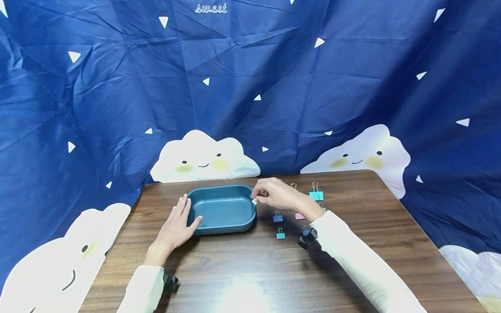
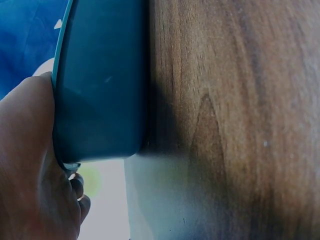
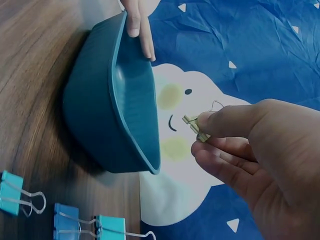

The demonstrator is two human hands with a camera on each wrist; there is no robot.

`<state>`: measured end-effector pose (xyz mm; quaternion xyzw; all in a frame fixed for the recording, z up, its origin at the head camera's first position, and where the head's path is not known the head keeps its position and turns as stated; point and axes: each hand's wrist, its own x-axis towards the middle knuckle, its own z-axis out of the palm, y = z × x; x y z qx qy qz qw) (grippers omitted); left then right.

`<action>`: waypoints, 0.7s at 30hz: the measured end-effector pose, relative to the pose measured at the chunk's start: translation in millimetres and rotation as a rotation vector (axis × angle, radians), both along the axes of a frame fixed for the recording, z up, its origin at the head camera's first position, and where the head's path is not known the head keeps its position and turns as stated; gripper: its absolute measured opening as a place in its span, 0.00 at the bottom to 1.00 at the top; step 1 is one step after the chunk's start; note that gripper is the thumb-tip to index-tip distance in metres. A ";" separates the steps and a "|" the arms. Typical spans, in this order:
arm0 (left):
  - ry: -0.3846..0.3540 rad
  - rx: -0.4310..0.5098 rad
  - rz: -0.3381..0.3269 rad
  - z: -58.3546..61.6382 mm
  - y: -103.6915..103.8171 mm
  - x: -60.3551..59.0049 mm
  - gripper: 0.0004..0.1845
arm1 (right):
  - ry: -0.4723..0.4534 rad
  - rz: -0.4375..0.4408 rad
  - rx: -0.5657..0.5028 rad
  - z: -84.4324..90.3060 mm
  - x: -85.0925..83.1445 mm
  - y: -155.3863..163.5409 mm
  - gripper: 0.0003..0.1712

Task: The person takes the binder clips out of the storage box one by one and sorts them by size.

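Right hand (image 1: 274, 194): fingers and thumb curled together, pinching a small pale binder clip (image 1: 254, 201); the right wrist view shows the clip (image 3: 196, 127) held at the fingertips with its wire handles sticking out. The clip sits in the air just at the right rim of the tray, not touching it as far as the views tell.

Left hand (image 1: 177, 226): fingers straight, laid flat against the left end of the tray, thumb along its outer wall, fingertips over the rim (image 3: 140, 27).

Blue tray (image 1: 222, 221): oblong, shallow, rounded corners, standing on the wooden table (image 1: 242, 265) between the two hands; nothing visible inside it.

Loose binder clips on the table, right of the tray and behind or under the right forearm: teal clip (image 1: 315, 193), blue clip (image 1: 278, 216), small teal clip (image 1: 280, 234), pink clip (image 1: 299, 216), partly hidden. All lie well apart from the tray.

Backdrop: dark blue cloth (image 1: 250, 87) with white triangles and smiling clouds.
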<state>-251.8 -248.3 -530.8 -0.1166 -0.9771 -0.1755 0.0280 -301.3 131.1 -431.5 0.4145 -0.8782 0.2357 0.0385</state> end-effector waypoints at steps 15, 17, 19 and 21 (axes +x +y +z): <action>0.011 0.004 0.000 0.5 0.9 1.1 0.47 | -0.054 -0.099 -0.060 4.5 16.9 48.9 0.05; 0.009 0.004 0.000 0.3 1.2 1.1 0.47 | -0.049 -0.109 -0.067 4.0 19.0 55.7 0.04; 0.010 0.001 0.002 0.1 1.4 1.0 0.47 | -0.052 -0.122 -0.078 3.9 21.2 62.0 0.04; 0.009 0.002 0.002 -0.2 1.6 1.0 0.47 | -0.050 -0.139 -0.085 3.2 23.4 68.5 0.05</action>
